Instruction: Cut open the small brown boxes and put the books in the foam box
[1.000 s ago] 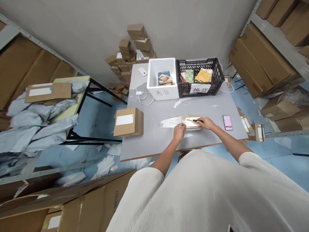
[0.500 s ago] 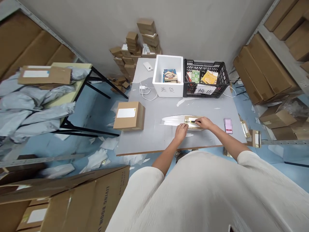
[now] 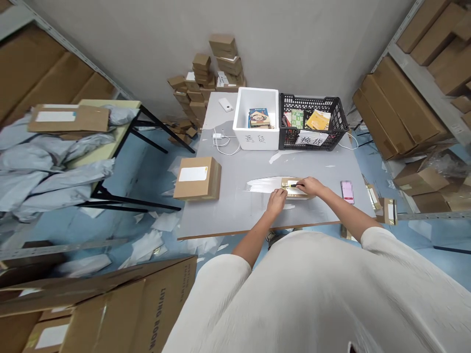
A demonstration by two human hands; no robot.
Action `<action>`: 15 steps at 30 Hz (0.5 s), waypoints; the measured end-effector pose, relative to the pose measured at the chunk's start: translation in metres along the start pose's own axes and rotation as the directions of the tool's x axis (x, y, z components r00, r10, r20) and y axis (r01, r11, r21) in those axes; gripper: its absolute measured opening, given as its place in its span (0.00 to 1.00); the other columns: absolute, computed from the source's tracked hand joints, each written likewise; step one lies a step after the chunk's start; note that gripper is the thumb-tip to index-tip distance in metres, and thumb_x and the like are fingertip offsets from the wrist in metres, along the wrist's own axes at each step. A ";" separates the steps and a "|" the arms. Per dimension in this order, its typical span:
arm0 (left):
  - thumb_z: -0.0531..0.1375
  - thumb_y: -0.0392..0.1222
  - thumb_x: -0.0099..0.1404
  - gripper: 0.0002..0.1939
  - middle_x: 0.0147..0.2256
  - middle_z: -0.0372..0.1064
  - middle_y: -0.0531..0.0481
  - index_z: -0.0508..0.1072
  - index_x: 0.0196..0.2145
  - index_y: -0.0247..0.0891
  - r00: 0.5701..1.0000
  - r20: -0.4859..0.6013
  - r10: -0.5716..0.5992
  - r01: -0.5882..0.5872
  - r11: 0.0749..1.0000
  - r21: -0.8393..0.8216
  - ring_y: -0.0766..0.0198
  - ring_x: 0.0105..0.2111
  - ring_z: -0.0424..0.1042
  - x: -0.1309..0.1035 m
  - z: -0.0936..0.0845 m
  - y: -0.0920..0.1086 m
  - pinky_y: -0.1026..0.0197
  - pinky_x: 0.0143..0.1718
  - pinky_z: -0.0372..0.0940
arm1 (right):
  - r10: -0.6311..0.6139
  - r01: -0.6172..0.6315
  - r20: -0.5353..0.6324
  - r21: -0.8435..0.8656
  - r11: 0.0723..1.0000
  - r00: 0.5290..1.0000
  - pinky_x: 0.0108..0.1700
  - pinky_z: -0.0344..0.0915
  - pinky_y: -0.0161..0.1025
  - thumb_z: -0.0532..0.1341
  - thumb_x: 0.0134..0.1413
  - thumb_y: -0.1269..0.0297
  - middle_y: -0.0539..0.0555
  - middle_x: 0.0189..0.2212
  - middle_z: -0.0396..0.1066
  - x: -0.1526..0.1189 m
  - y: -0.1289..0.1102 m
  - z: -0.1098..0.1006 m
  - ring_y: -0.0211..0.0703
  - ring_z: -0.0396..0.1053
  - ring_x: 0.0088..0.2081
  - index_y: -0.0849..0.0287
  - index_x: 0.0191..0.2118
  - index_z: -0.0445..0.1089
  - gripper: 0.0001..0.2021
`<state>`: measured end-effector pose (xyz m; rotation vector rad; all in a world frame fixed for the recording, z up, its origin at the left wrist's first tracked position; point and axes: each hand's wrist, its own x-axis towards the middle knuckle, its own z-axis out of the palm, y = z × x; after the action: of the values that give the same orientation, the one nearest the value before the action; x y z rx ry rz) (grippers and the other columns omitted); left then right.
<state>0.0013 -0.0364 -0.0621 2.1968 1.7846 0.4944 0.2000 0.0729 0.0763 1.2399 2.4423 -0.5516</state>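
A small cardboard box with a white label on top lies on the grey table near its front edge. My left hand is closed on its left front corner. In my right hand is a thin black-and-yellow utility knife, held almost flat over the box top with its tip pointing left. The tip is too small to tell whether it cuts into the box. A white torn patch marks the tabletop left of the box.
On the table are a larger taped box, a white foam bin holding books, a black crate with packets, a pink-screened phone and a white phone-like device. Stacked boxes stand behind. Grey mailer bags fill the left-hand table.
The camera view has tilted slightly, so the table sits a little lower in the picture. Both hands keep nearly the same place on the box, with the right one barely shifted left.
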 end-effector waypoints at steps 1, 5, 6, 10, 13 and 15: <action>0.56 0.36 0.79 0.13 0.52 0.76 0.42 0.79 0.53 0.45 1.000 0.000 0.002 -0.002 1.000 0.002 0.51 0.51 0.73 0.000 0.000 0.000 0.50 0.52 0.69 | 0.008 -0.008 0.006 -0.001 1.000 1.000 0.44 0.62 0.39 0.53 0.78 0.54 0.57 0.54 0.83 0.000 -0.002 -0.002 0.52 0.77 0.52 0.51 0.58 0.82 0.21; 0.56 0.36 0.80 0.13 0.53 0.76 0.42 0.79 0.52 0.44 1.000 0.004 0.007 -0.007 1.000 0.001 0.52 0.51 0.72 0.001 -0.001 -0.001 0.51 0.55 0.69 | 0.030 -0.029 0.016 -0.011 1.000 0.999 0.44 0.62 0.39 0.53 0.78 0.55 0.57 0.53 0.83 -0.003 -0.006 -0.004 0.52 0.77 0.51 0.51 0.56 0.82 0.20; 0.55 0.36 0.80 0.13 0.53 0.76 0.42 0.79 0.52 0.43 1.000 0.008 0.008 -0.008 1.000 0.001 0.52 0.51 0.72 0.001 -0.001 -0.001 0.52 0.55 0.68 | 0.027 -0.027 0.013 -0.012 1.000 1.000 0.44 0.62 0.39 0.53 0.78 0.55 0.58 0.53 0.83 -0.004 -0.006 -0.004 0.51 0.77 0.51 0.51 0.56 0.82 0.20; 0.54 0.37 0.81 0.13 0.53 0.76 0.42 0.79 0.53 0.43 1.000 0.019 0.013 -0.013 1.000 0.008 0.52 0.52 0.72 0.001 -0.003 -0.001 0.52 0.57 0.68 | 0.019 -0.019 0.007 -0.015 1.000 1.000 0.44 0.61 0.38 0.53 0.79 0.55 0.58 0.54 0.83 -0.007 -0.008 -0.003 0.51 0.77 0.51 0.52 0.53 0.82 0.20; 0.54 0.37 0.81 0.14 0.53 0.76 0.41 0.79 0.53 0.43 0.999 0.036 0.015 -0.015 1.000 0.017 0.52 0.52 0.72 0.000 -0.004 0.000 0.52 0.57 0.68 | 0.019 -0.018 0.007 -0.017 1.000 1.000 0.44 0.62 0.39 0.53 0.79 0.55 0.58 0.53 0.83 -0.007 -0.008 -0.002 0.51 0.77 0.51 0.53 0.52 0.83 0.20; 0.53 0.37 0.82 0.15 0.54 0.76 0.42 0.79 0.53 0.43 0.999 0.044 0.014 -0.015 1.000 0.026 0.52 0.52 0.72 0.000 -0.005 0.001 0.52 0.57 0.68 | 0.010 -0.010 0.001 -0.016 1.000 1.000 0.45 0.62 0.39 0.53 0.78 0.55 0.58 0.53 0.83 -0.007 -0.007 -0.001 0.52 0.78 0.51 0.52 0.53 0.83 0.20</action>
<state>0.0002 -0.0365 -0.0569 2.2220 1.7636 0.4254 0.1979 0.0644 0.0821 1.2441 2.4339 -0.5286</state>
